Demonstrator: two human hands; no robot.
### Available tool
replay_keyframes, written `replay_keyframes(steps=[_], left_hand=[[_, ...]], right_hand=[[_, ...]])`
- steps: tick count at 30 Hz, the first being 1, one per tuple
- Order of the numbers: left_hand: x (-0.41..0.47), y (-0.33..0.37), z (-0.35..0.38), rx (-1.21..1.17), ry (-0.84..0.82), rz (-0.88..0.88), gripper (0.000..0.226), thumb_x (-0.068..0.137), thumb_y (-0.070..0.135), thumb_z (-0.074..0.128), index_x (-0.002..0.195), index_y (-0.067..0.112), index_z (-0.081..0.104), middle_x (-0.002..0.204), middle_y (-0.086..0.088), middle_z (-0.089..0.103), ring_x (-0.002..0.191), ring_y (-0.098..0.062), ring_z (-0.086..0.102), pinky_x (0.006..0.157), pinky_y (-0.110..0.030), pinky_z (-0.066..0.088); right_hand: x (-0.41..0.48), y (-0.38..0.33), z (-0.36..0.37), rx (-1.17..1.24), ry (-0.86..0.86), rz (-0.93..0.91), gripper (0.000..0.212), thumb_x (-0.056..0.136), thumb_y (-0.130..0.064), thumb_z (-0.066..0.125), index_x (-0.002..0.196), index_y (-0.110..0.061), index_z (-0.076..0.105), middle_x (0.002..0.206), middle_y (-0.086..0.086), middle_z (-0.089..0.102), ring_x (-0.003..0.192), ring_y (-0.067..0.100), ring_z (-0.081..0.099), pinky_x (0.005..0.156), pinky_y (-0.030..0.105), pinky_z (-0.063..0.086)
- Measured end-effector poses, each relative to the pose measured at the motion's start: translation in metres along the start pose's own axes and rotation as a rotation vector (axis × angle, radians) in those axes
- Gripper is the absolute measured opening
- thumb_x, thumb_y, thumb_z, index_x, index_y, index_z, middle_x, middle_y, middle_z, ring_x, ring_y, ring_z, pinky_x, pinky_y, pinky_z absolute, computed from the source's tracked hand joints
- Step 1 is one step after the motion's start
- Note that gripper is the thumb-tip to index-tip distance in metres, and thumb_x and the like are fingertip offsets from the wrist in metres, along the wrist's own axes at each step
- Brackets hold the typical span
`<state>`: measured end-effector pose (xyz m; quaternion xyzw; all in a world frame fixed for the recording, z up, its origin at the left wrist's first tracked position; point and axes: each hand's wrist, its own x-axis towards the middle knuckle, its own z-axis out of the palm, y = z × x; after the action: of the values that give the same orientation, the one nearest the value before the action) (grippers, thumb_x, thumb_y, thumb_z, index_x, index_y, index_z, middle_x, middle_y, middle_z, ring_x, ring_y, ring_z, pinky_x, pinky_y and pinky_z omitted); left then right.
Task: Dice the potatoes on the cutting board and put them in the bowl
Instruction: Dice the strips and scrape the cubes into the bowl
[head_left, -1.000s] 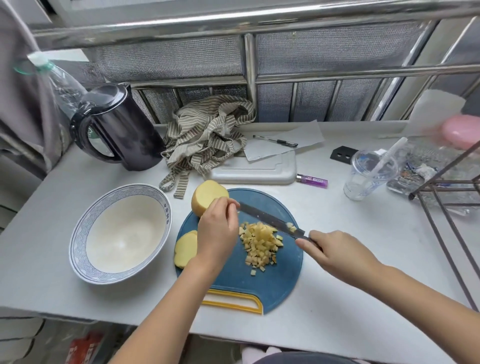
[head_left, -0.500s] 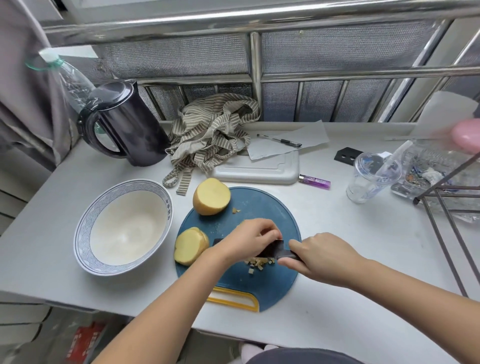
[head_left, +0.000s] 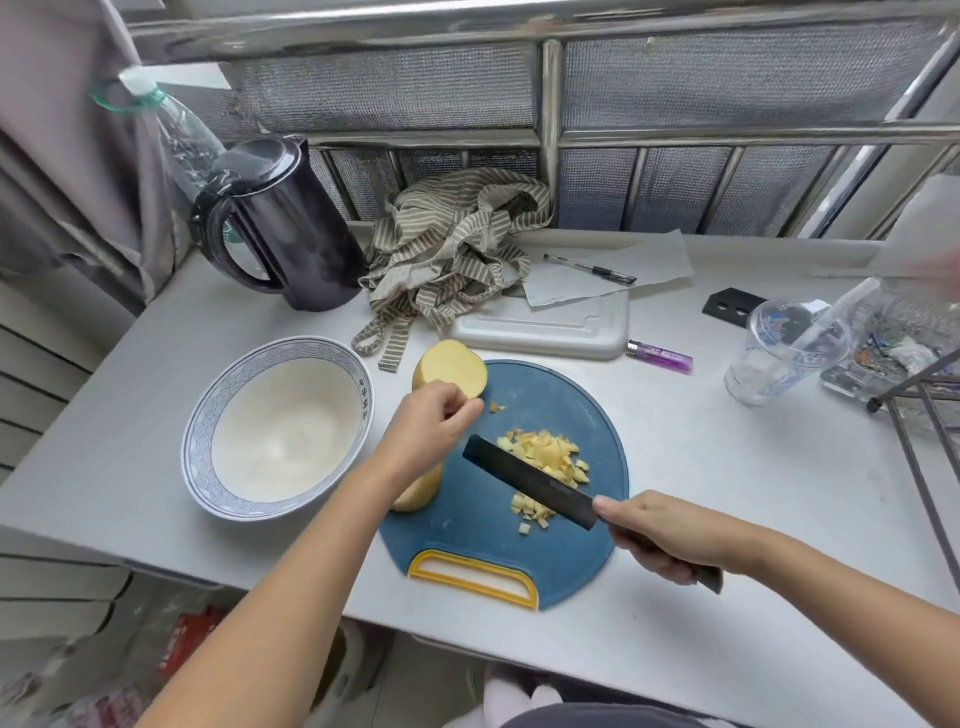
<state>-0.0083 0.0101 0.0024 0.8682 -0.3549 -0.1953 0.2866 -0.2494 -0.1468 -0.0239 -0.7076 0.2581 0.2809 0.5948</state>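
Bowl left of cutting board, diced potato on it, kettle behind

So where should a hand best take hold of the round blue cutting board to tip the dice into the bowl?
By the yellow handle loop on the round blue cutting board, coming from the near edge: that open slot faces the person and nothing covers it.

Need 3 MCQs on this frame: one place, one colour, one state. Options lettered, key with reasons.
1. The bowl sits where relative to the cutting board?
A. to its left
B. to its right
C. on top of it

2. The board's handle is:
A. red
B. yellow
C. white

3. The bowl is:
A. full of dice
B. half full
C. empty

Key: 1 A, it stands on the table left of the board. 2 B, yellow loop at the near edge. 3 C, the diced potato lies on the board beside the knife in the right hand.
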Motion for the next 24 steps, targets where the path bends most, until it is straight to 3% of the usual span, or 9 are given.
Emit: replay_keyframes(steps=[2,6,10,12,17,24], left_hand=[[-0.008,-0.014,-0.003,0.054,-0.002,-0.031,0.026,0.093,0.032,0.058,0.081,0.01,0.063,0.088,-0.001,0.06,0.082,-0.014,0.053,0.065,-0.024,0.033],[-0.023,-0.038,0.001,0.09,0.025,-0.07,0.015,0.088,0.033,0.066,0.095,0.019,0.065,0.109,0.001,0.055,0.107,-0.015,0.05,0.09,-0.023,0.034],[-0.036,-0.047,0.002,0.162,0.019,-0.136,0.054,0.079,0.036,0.075,0.126,0.018,0.054,0.131,-0.002,0.042,0.126,-0.018,0.038,0.108,-0.026,0.026],[-0.039,-0.048,0.003,0.201,-0.02,-0.14,0.069,0.076,0.038,0.077,0.135,0.018,0.047,0.137,-0.003,0.038,0.13,-0.019,0.035,0.111,-0.028,0.025],[-0.039,-0.046,0.006,0.254,-0.043,-0.138,0.081,0.077,0.041,0.076,0.143,0.017,0.036,0.144,-0.003,0.032,0.135,-0.021,0.03,0.112,-0.029,0.023],[-0.033,-0.056,0.014,0.334,-0.147,-0.273,0.11,0.073,0.044,0.079,0.152,0.009,0.009,0.156,-0.011,0.017,0.144,-0.026,0.015,0.117,-0.037,0.019]], right_hand=[[0.006,0.002,0.0,-0.015,-0.08,0.018,0.061,0.086,-0.073,0.038,0.069,-0.015,0.027,0.051,0.002,0.028,0.04,0.016,0.025,0.041,0.024,0.024],[0.017,0.002,0.0,-0.088,-0.178,0.063,0.056,0.088,-0.07,0.039,0.064,-0.019,0.036,0.049,-0.001,0.032,0.041,0.015,0.027,0.04,0.022,0.027],[0.024,0.003,-0.007,-0.185,-0.197,0.089,0.057,0.088,-0.07,0.04,0.062,-0.02,0.037,0.05,-0.003,0.036,0.043,0.015,0.031,0.041,0.022,0.031],[0.026,0.003,-0.013,-0.191,-0.177,0.098,0.056,0.089,-0.068,0.039,0.061,-0.019,0.037,0.05,-0.003,0.035,0.043,0.015,0.03,0.042,0.022,0.03],[0.036,-0.001,-0.031,-0.163,-0.115,0.091,0.058,0.085,-0.071,0.039,0.063,-0.018,0.038,0.053,-0.001,0.032,0.045,0.016,0.027,0.043,0.023,0.027],[0.05,-0.013,-0.047,-0.089,-0.036,0.086,0.058,0.084,-0.071,0.042,0.062,-0.018,0.034,0.053,0.001,0.028,0.045,0.017,0.024,0.043,0.024,0.024]])
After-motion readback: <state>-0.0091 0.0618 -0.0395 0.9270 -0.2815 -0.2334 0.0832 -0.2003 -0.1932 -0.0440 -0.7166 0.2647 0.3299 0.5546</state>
